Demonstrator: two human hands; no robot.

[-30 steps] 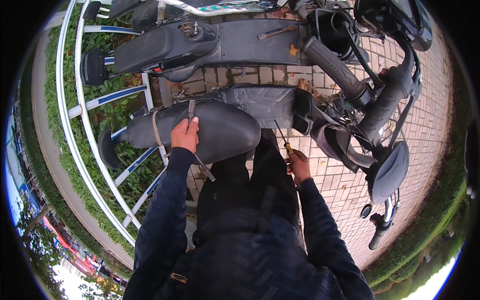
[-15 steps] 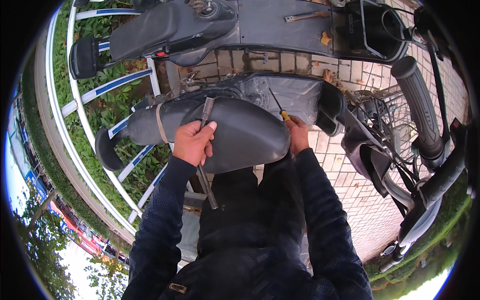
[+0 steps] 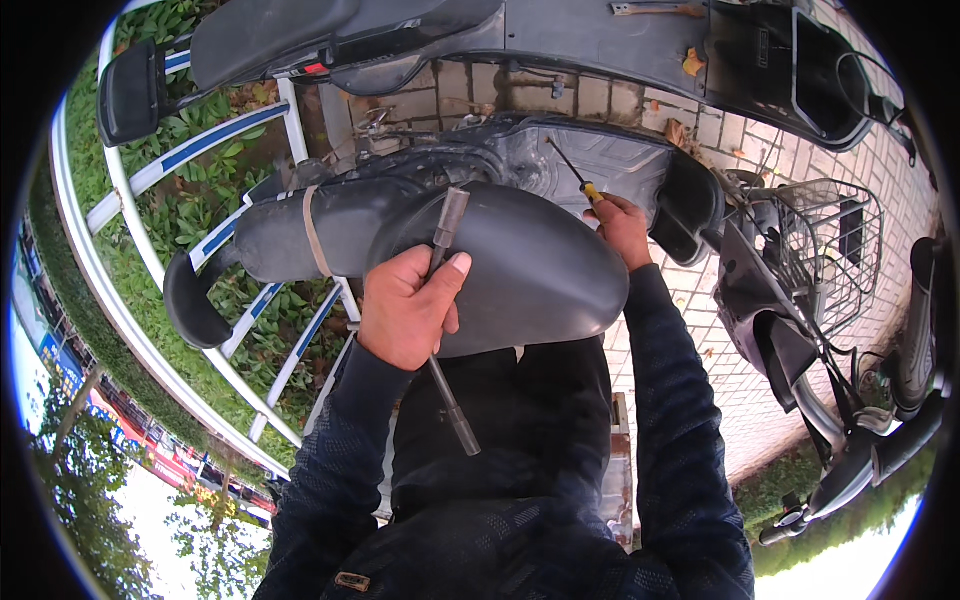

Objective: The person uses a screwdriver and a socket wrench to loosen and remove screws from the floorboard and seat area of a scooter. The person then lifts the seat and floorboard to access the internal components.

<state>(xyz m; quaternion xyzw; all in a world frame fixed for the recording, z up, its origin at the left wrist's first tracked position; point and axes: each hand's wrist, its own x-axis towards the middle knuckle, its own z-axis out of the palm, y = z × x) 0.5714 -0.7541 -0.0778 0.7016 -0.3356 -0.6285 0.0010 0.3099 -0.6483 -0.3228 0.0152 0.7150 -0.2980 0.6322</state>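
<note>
My left hand (image 3: 408, 308) is closed round the middle of a long steel socket wrench (image 3: 452, 218), a rod with a thicker tube at each end. The wrench slants over the black scooter seat (image 3: 525, 275), its lower end above my dark trousers. Beyond the seat's right end, my right hand (image 3: 626, 236) grips a screwdriver (image 3: 592, 192) by its yellow and black handle. Its thin dark shaft points forward and left, over the scooter's grey footboard (image 3: 625, 165). I cannot tell whether the tip touches anything. A tan band (image 3: 315, 232) runs round the rear part of the seat.
A second scooter (image 3: 420, 45) stands along the far side, with a flat metal piece (image 3: 655, 9) and a dry leaf (image 3: 693, 62) on its deck. White and blue railings (image 3: 210, 150) border plants at left. Handlebars (image 3: 850, 465) and a wire basket (image 3: 830, 240) are at right, over brick paving.
Both hands have shifted right in the picture, still holding the wrench and the screwdriver. The view has moved, so the far scooter sits higher and the handlebars farther right.
</note>
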